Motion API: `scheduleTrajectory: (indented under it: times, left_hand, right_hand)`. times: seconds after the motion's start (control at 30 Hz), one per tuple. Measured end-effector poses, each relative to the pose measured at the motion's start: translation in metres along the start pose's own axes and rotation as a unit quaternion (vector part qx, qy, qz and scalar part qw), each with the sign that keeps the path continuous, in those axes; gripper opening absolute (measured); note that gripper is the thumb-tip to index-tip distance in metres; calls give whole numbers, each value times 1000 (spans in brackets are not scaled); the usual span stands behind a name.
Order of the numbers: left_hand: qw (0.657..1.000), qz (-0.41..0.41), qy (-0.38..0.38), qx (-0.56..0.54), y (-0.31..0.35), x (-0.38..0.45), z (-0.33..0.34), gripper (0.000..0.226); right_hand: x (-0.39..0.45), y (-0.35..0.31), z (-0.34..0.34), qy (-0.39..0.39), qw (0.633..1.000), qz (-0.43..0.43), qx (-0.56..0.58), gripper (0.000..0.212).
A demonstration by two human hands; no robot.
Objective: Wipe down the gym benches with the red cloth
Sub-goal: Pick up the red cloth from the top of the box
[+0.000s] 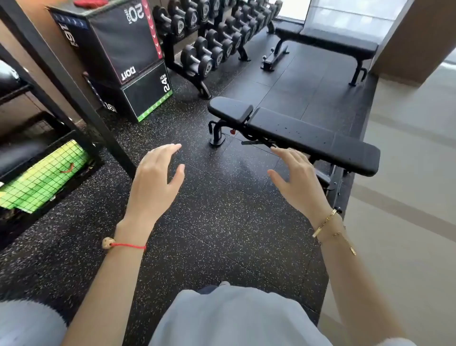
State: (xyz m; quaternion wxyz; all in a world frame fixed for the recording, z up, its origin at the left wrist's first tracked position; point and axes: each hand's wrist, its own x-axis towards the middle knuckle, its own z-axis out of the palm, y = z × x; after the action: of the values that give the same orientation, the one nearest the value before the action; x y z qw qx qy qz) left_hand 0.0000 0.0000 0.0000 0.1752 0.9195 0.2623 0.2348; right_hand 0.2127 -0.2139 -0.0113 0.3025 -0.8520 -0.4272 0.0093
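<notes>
A speckled rubber floor (222, 234) lies bare between a wire-fronted rack bin (42, 173) of green items and the near bench (296, 133). The left hand (153, 177) and right hand (298, 177) are held spread and empty above it. A red cloth (86, 3) is seen atop the plyo box (111, 42), well apart.

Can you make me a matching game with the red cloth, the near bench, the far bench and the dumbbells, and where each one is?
Things:
1. red cloth
2. near bench
3. far bench
4. dumbbells

Places:
A. by the window
B. on top of the tall black box
C. on the rack
D. just beyond the right hand

Pairs: 1-B, 2-D, 3-A, 4-C
</notes>
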Motion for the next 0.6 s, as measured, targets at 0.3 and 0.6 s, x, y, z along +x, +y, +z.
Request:
scheduleTrajectory:
  times: [0.3,0.6]
  left_hand:
    - [999,-41,6,3,4,-10,21,43]
    - [994,-111,3,7,-30,10,37,41]
  right_hand:
    - [15,19,14,-32,999,-9,-1,49]
    - [77,20,55,-95,995,-27,4,48]
